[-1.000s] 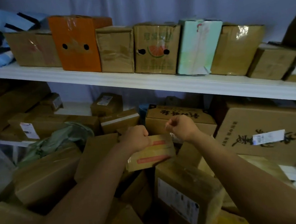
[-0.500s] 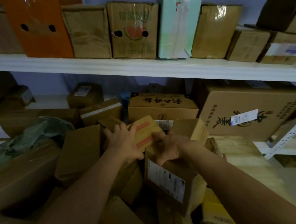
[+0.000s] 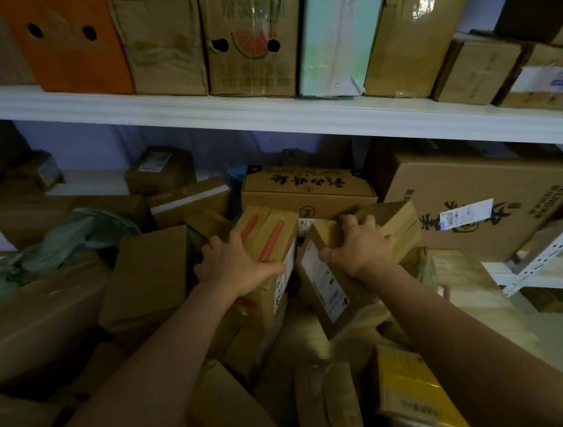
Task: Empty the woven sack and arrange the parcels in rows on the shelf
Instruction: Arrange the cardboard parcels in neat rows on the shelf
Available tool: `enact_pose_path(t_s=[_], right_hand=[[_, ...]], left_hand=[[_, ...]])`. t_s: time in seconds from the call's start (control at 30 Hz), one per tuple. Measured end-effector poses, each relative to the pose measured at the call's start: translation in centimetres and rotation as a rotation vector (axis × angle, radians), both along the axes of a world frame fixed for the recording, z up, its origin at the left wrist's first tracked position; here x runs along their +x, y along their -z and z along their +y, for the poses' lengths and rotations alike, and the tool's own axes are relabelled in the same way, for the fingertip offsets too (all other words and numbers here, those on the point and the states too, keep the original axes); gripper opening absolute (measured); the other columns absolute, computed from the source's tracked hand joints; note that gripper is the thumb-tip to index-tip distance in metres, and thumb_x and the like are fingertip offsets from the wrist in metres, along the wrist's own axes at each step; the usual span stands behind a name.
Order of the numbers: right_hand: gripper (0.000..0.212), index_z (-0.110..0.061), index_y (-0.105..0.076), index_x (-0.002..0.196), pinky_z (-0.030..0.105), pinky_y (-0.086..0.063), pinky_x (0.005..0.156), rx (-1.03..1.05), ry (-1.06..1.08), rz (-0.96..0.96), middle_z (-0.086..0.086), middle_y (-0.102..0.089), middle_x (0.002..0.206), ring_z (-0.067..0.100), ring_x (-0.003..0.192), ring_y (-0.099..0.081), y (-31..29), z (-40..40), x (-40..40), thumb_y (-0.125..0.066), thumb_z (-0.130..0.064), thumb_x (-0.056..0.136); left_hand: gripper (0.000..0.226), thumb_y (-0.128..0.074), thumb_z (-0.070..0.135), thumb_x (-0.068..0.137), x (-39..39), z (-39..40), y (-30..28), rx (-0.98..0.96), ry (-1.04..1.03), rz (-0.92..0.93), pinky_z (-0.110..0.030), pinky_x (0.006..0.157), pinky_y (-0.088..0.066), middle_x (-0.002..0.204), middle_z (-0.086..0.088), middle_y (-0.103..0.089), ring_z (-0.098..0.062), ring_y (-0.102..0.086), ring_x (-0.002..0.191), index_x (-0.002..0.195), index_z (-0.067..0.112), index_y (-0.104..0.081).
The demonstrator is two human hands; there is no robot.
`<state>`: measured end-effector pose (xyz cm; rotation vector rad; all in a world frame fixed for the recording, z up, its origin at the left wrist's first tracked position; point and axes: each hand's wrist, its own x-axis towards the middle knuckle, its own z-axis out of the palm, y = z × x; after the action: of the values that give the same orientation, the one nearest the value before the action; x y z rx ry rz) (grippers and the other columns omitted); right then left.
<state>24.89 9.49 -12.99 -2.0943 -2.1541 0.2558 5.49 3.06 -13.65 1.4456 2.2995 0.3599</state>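
My left hand (image 3: pixel 236 262) grips a small brown parcel with red stripes (image 3: pixel 268 231), standing in the pile below the shelf. My right hand (image 3: pixel 358 243) clasps the top of a brown parcel with a white label (image 3: pixel 325 285), tilted beside it. Both sit among many cardboard parcels heaped low in front of me. The white shelf board (image 3: pixel 264 118) runs across above, with a row of upright parcels on it: an orange box (image 3: pixel 68 44), a watermelon-print box (image 3: pixel 249 40), a pale green box (image 3: pixel 335 32). A pale woven sack (image 3: pixel 465 285) lies crumpled to the right of the pile.
Large printed cartons (image 3: pixel 479 208) stand on the lower level behind the pile. A grey-green plastic bag (image 3: pixel 69 240) lies at left. A yellow parcel (image 3: pixel 410 386) rests near my right forearm. A white perforated rack upright (image 3: pixel 551 245) leans at far right.
I have lowered the red-striped parcel from a two-handed hold into the pile. My right hand left it and took the labelled parcel beside it. My view tilted down and right.
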Motion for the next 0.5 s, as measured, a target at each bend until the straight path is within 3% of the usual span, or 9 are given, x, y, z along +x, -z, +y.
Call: enact_pose_path(t_s=[0.27, 0.5], right_hand=[[0.076, -0.021, -0.039, 0.135, 0.049, -0.033, 0.106, 0.147, 0.095, 0.129, 0.014, -0.035, 0.138, 0.036, 0.128, -0.036, 1.0, 0.4, 1.4, -0.058, -0.064, 0.075], [0.081, -0.021, -0.036, 0.136, 0.048, -0.031, 0.107, 0.108, 0.070, 0.141, 0.016, -0.028, 0.145, 0.037, 0.133, -0.030, 1.3, 0.3, 3.5, -0.055, -0.071, 0.075]], left_hand=[[0.113, -0.065, 0.076, 0.054, 3.8, -1.7, 0.7, 0.005, -0.121, -0.171, -0.049, 0.105, -0.031, 0.147, -0.010, -0.025, -0.033, -0.029, 0.135, 0.145, 0.032, -0.014], [0.116, -0.066, 0.077, 0.053, 8.3, -2.6, 2.3, 0.008, -0.168, -0.135, -0.050, 0.103, -0.034, 0.145, -0.008, -0.025, -0.032, -0.028, 0.134, 0.145, 0.030, -0.014]])
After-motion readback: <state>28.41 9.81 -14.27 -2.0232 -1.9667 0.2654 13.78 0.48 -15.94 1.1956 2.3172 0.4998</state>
